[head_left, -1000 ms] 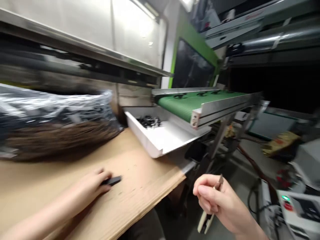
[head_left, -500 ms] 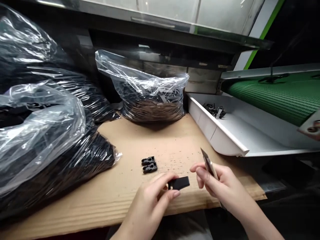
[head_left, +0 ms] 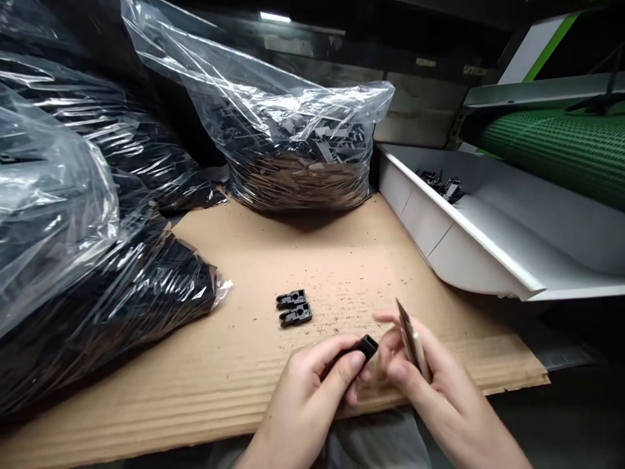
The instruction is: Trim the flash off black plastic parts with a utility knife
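The person's left hand (head_left: pixel 312 384) is at the near edge of the cardboard (head_left: pixel 195 365), thumb and fingers closed on a small black part (head_left: pixel 365 346). The part is held just above the board, its free end pointing toward the other hand. The right hand (head_left: pixel 430 384) is just beside it, fingers pinched narrow around a thin blade (head_left: pixel 409 335) that stands tilted, tip up. The fingertips of both hands nearly meet around the part. I cannot tell whether the blade touches it.

Just beyond the hands, two black clips (head_left: pixel 293 307) lie side by side on the cardboard, touching each other, among fine dark crumbs. At the back stands a clear bag (head_left: pixel 293 143) full of dark pieces. More bags (head_left: pixel 73 228) crowd the left side. To the right a white tray (head_left: pixel 469 241) holds a few black pieces (head_left: pixel 442 185) in its far corner, under the end of a green belt (head_left: pixel 561 150).
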### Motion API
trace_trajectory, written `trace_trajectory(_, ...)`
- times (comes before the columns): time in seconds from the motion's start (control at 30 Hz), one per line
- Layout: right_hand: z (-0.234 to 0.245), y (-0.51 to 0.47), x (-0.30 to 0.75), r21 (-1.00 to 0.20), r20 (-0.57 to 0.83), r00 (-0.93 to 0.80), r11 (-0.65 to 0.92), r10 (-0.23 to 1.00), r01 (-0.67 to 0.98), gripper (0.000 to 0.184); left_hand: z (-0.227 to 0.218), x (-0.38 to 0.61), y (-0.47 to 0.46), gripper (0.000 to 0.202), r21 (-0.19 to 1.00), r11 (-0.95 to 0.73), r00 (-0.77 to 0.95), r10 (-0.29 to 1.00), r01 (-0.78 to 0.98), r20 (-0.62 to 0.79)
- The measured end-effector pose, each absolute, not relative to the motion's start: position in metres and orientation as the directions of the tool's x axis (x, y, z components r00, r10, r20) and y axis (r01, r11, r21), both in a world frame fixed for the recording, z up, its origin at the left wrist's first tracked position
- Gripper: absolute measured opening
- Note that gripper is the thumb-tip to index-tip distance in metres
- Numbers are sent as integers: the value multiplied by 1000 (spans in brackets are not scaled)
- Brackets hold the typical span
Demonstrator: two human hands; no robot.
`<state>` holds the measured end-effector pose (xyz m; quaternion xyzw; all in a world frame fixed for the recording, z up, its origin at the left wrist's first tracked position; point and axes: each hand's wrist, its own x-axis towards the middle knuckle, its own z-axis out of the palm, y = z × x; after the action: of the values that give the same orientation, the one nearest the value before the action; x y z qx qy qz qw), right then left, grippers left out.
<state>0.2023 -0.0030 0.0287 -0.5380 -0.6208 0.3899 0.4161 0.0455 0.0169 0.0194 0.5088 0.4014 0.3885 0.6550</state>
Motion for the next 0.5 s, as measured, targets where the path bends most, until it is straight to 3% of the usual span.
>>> trace_trajectory(0.07, 26, -8, 211, -827, 229, -124, 260, 966, 499, 33, 18, 47, 16, 12, 977, 176, 290, 947, -121, -135)
trace_trajectory(0.17, 19, -18, 216, -682, 344, -143, 352, 928, 641, 24, 14, 48, 13, 13, 992, 100, 207, 975, -78, -82)
trace_trajectory(0.33, 5, -25, 209, -642, 418, -130, 394, 899, 658, 22, 7, 47, 9, 19, 984, -148, 65, 988, 100, 142)
trace_trajectory(0.5, 2, -19, 201, -623, 457, -116, 410, 882, 666, 23, 6, 50, 8, 22, 952, -261, 12, 965, 157, 262)
